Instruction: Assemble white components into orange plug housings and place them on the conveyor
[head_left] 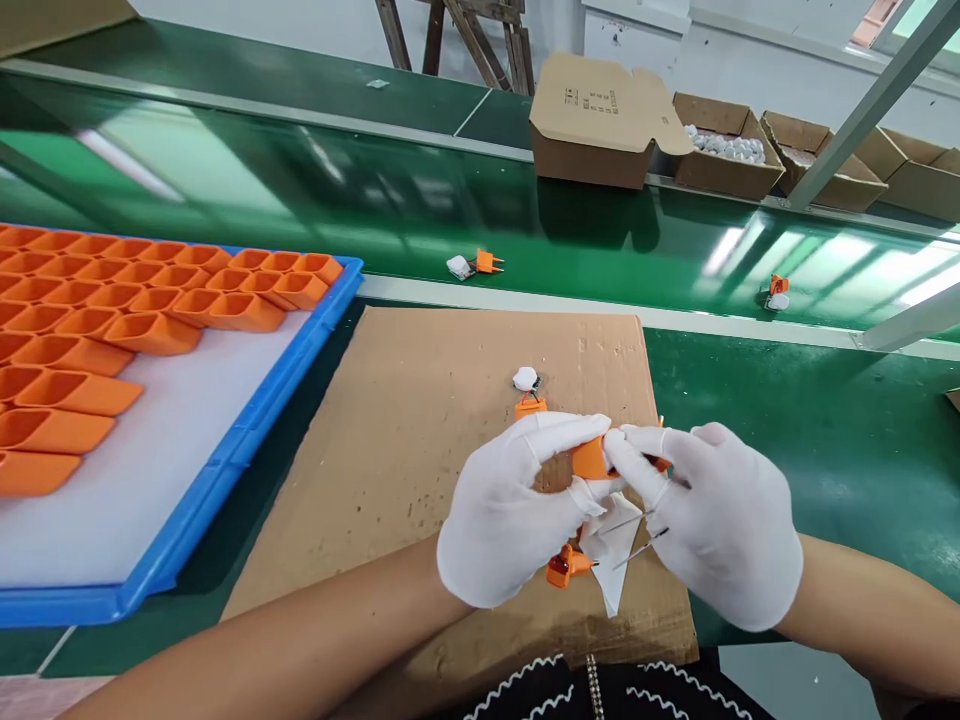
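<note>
White-gloved, my left hand (517, 510) is closed around an orange plastic housing (590, 459), held above the cardboard sheet. My right hand (709, 510), gloved too, presses its fingertips against the housing's right end. A pair of thin metal tweezers (646, 547) sticks out from under my right fingers, pointing left. Part of an orange piece shows behind these fingers; its link to the housing is hidden. Below lie an orange plug (568, 566) and a crumpled white scrap (613, 550). Just beyond my left hand rests another orange plug with a white-wrapped part (526, 379) wired to it.
A blue tray (255, 440) at the left holds rows of orange housings (154, 330). The cardboard sheet (420, 400) covers the bench in front of me. On the green belt lie two wired plugs (487, 262). Cardboard boxes (592, 155) stand at the back right.
</note>
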